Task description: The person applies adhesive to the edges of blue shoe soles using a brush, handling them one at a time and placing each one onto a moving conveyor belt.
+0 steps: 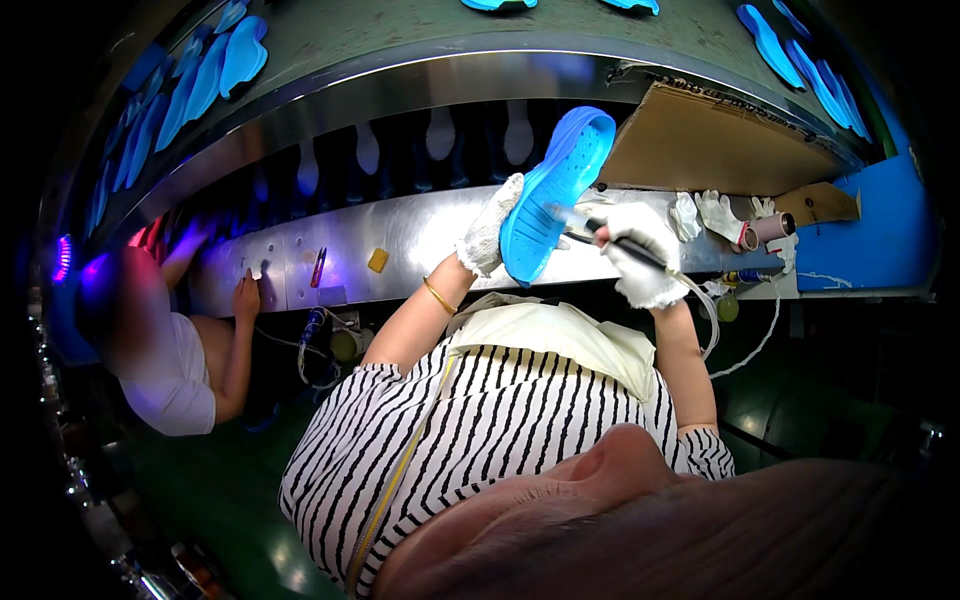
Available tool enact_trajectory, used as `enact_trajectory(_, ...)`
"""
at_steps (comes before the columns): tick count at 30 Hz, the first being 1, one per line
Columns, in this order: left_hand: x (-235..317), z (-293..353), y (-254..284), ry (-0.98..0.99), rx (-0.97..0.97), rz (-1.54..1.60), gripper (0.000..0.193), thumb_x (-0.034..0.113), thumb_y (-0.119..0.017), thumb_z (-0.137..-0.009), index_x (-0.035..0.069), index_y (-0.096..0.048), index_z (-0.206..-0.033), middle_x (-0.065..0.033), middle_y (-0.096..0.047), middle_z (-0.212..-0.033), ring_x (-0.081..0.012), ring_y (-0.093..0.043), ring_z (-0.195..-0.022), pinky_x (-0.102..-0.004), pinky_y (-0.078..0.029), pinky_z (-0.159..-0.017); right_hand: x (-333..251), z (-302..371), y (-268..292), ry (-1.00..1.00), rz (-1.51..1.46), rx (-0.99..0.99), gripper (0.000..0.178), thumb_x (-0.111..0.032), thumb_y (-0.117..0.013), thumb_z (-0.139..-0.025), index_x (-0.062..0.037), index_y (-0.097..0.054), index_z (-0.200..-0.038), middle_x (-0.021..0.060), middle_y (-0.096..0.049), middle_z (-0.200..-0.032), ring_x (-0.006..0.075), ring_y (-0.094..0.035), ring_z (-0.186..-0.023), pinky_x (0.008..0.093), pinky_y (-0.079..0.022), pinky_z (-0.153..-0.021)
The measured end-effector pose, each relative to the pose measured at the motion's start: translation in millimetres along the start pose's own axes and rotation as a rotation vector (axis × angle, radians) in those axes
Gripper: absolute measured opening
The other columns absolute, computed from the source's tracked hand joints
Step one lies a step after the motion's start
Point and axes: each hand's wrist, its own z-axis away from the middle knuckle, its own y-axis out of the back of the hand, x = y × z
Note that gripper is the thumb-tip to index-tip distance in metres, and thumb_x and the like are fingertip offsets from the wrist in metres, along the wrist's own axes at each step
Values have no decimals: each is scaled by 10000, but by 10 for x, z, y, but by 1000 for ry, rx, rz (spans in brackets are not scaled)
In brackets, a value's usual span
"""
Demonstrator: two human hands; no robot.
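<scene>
One tilted blue sole, L edge gripped by L fingers; R fingers clasp blk tool beside it.

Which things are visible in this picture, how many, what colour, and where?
Belt: one, dark green, along top
Table: one, silver, centre
Held sole: one, blue, above table
Other soles: many, blue, on belt
Slim tool: one, mostly black, beside held sole
Block: one, yellow, table, left
Small tool: one, partly red, left of block
Cardboard: one sheet, brown, behind table, right
Spare gloves: several, white, table's right end
Cylinder: one, pinkish, beside spare gloves
Co-worker: one, white top, left
Shirt: one, striped black and white, lower middle
Left hand: one, white glove, on held sole
Right hand: one, white glove, holding slim tool
</scene>
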Motion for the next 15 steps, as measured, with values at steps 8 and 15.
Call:
enact_trajectory(8, 165, 35, 21, -274, 4, -273, 728, 532, -476, -941, 141, -231, -1504, -177, -502, -1337, -315, -607, -1091, -509, -541, -887, -236, -207, 4, 249, 290, -143, 195, 77, -673, -687, -53, -612, -818, 102, -650, -896, 265, -636, -873, 336, -502, -782)
enact_trajectory(15, 910, 152, -521, -278, -255, -7, 872, 689, -369, -901, 4, -319, -1439, -227, -538, -1258, -350, -606, -1066, -530, -529, -904, -135, 8, 210, 90, 124, 159, 260, 148, -710, -701, -46, -650, -863, 89, -655, -930, 180, -647, -828, 292, -521, -750)
